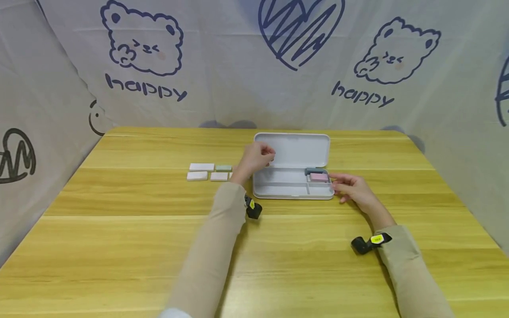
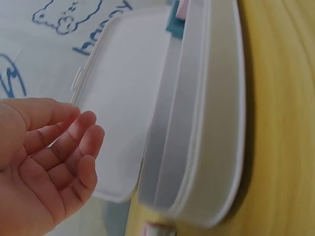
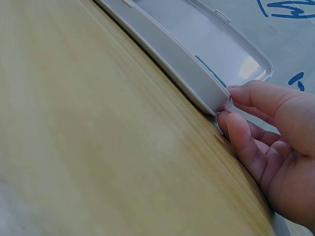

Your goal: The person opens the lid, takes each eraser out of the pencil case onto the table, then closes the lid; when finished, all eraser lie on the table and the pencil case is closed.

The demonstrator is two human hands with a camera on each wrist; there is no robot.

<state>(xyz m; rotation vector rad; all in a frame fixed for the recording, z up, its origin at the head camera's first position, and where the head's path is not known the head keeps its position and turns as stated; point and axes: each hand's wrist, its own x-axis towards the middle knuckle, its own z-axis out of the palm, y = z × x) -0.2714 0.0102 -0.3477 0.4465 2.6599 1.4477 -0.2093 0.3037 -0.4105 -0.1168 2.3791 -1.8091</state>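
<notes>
A shallow white plastic case [image 1: 278,190] with rounded corners is seen opened at the centre of the frame on the yellow wood-grain desk [image 1: 119,247], its flat white lid [image 1: 302,150] raised behind. The case's right end is pinched by the thumb and fingers of the right hand [image 1: 355,191]. In front of the lid's left part, the left hand [image 1: 256,158] is held with loosely curved fingers, nothing in its grip. At the case's rear right, a pink rectangular block [image 1: 319,177] is placed before a dark teal block [image 1: 314,171]. Left of centre, white rectangular blocks [image 1: 202,167] and a small pale green block [image 1: 223,168] are laid in two rows.
</notes>
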